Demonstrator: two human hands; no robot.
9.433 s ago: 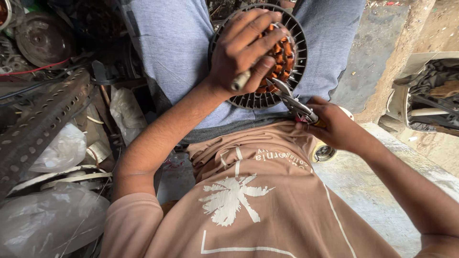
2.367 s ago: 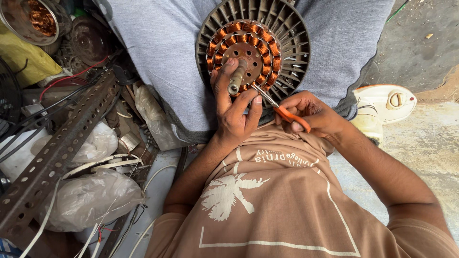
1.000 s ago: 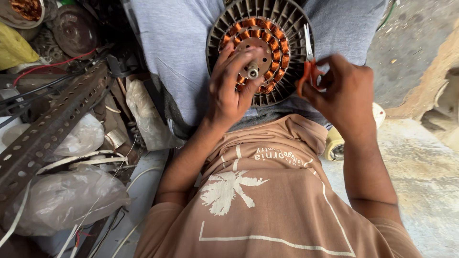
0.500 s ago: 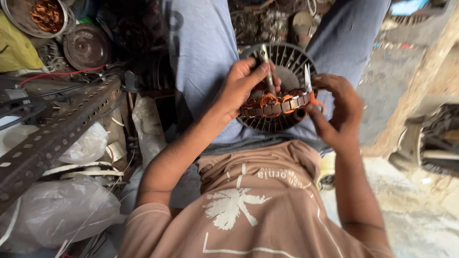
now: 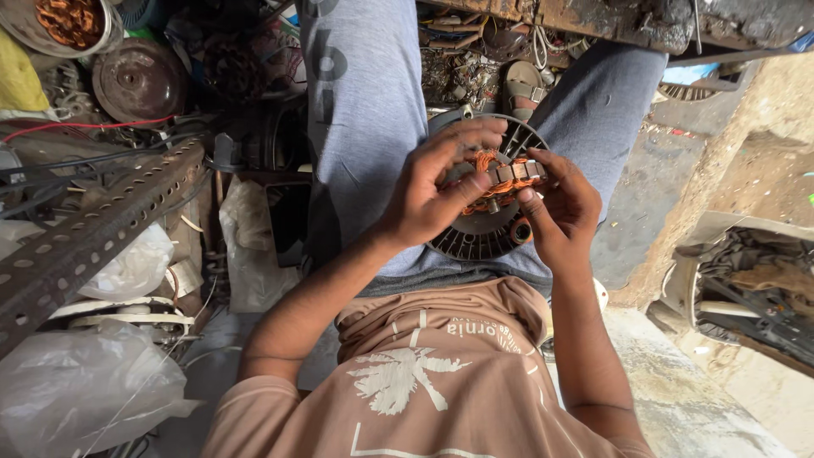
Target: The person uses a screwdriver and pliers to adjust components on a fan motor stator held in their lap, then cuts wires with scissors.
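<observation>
So you've got the round grey slotted metal fan-motor housing resting in your lap on the grey jeans, which keeps it steady while both hands work on top of it. Your left hand is curled over the ring-shaped stator with copper-orange windings, fingers closed on its near edge, and it looks like you're lifting it clear of the housing. Your right hand is pinched on the other side of the same ring, thumb underneath, so the load is split and the windings don't get crushed. The ring sits tilted, raised above the housing rather than flat in it.

Compared with half a second ago, the view has barely moved, but the thin metal tool and the orange-handled one that stuck up between your fingers aren't visible now; I can't tell if one's tucked in a palm. A second back the stator was still seated flat in the housing.

Off to your left there's the long perforated steel angle bar, crumpled clear plastic bags, and a rusty round metal cover.
</observation>
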